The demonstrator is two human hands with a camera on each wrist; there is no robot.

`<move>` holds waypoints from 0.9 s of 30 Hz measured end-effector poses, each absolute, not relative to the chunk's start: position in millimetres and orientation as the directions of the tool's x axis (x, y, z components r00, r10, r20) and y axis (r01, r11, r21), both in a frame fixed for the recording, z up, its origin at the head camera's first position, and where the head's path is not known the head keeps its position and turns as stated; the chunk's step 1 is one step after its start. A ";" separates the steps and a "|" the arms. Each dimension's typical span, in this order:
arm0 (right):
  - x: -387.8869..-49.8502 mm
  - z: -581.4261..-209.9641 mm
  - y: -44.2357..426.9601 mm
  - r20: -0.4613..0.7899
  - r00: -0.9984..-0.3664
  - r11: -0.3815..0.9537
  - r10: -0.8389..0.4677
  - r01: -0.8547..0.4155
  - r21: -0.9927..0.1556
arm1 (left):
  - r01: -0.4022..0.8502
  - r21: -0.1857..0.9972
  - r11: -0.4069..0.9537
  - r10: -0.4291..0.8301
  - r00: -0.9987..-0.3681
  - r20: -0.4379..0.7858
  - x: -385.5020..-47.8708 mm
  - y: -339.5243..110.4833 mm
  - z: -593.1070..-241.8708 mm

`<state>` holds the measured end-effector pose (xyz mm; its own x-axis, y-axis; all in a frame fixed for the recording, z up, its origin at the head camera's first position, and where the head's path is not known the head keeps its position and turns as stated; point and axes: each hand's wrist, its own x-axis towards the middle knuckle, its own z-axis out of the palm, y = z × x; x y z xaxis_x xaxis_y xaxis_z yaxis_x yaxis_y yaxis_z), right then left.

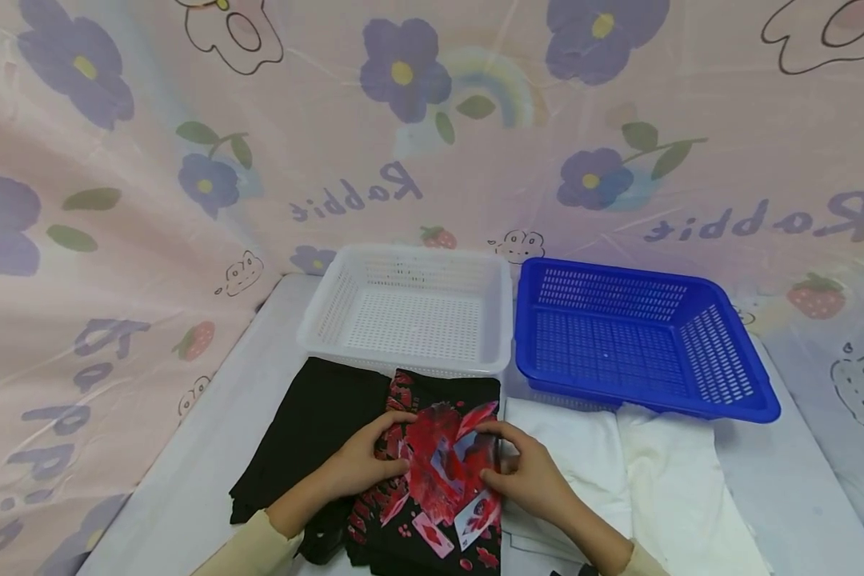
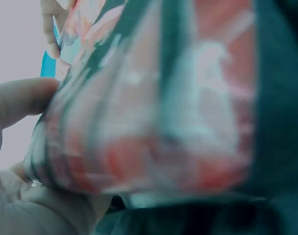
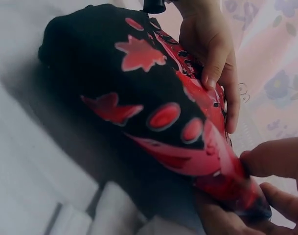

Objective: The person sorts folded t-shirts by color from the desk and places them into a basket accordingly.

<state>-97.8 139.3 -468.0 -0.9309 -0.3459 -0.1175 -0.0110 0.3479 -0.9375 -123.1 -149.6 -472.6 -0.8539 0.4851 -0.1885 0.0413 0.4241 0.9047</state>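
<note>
Both hands hold a folded black garment with a red floral print (image 1: 439, 456), lying before me in the head view. My left hand (image 1: 366, 458) grips its left edge. In the left wrist view the thumb of that left hand (image 2: 21, 196) lies on the top face while the fingers reach underneath. On the opposite edge, my right hand (image 1: 531, 474) pinches the cloth. The right wrist view has the garment (image 3: 139, 93) tilted up, the right hand's thumb (image 3: 273, 157) over it and fingers below.
A plain folded black cloth (image 1: 331, 416) lies to the left. Two white folded cloths (image 1: 569, 456) (image 1: 673, 480) lie to the right. Behind stand a white basket (image 1: 403, 362) and a blue basket (image 1: 648, 398), against a printed curtain (image 1: 475, 176).
</note>
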 end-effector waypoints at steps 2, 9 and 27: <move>-96.1 -464.5 141.3 -0.123 -0.928 0.340 -0.353 -0.004 -0.940 | 0.051 0.910 0.411 0.487 -0.856 -0.172 -121.1 -149.2 -468.5; -86.2 -445.9 148.6 -0.095 -0.927 0.328 -0.362 -0.031 -0.944 | 0.093 0.911 0.402 0.485 -0.866 -0.125 -110.4 -145.4 -449.3; -83.6 -387.1 160.5 0.062 -0.921 0.250 -0.384 -0.169 -0.953 | 0.266 0.937 0.225 0.446 -0.883 0.144 -105.2 -137.9 -403.8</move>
